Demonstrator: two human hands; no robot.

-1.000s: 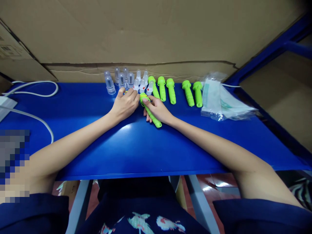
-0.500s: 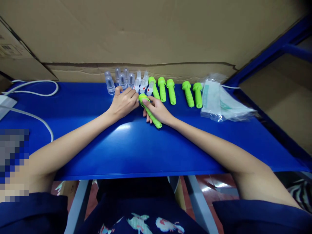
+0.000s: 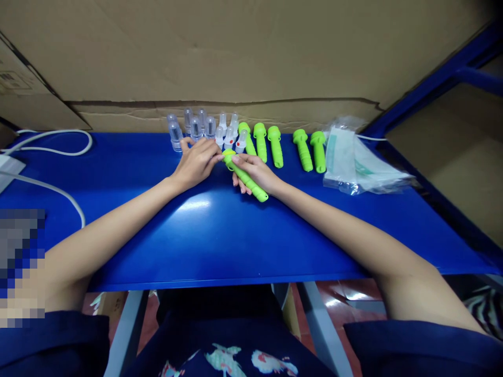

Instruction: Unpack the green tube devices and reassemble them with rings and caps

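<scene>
A lime-green ribbed flashlight body [image 3: 252, 186] lies slantwise in my right hand [image 3: 260, 172], its wide head toward the upper left. The right thumb rests along the top, while the other fingers show beneath it. My left hand [image 3: 196, 163] is closed, with thumb and fingertips pinching at the rim of the flashlight head. Whether a small part sits between those fingertips is hidden. Just beyond the hands stand several white-based clear bulb pieces [image 3: 241, 141], some with a red dot, and several clear domed caps [image 3: 175, 136].
Several more green flashlight bodies [image 3: 276, 146] lie along the back of the blue table [image 3: 220, 241]. To their right is a clear plastic bag [image 3: 349, 159] with white and green contents. White cables [image 3: 58, 191] run at left; a cardboard wall [image 3: 236, 52] stands behind.
The flashlight body has turned slightly in my right hand, its tail end swinging right and up. My left fingertips stay at its head.
</scene>
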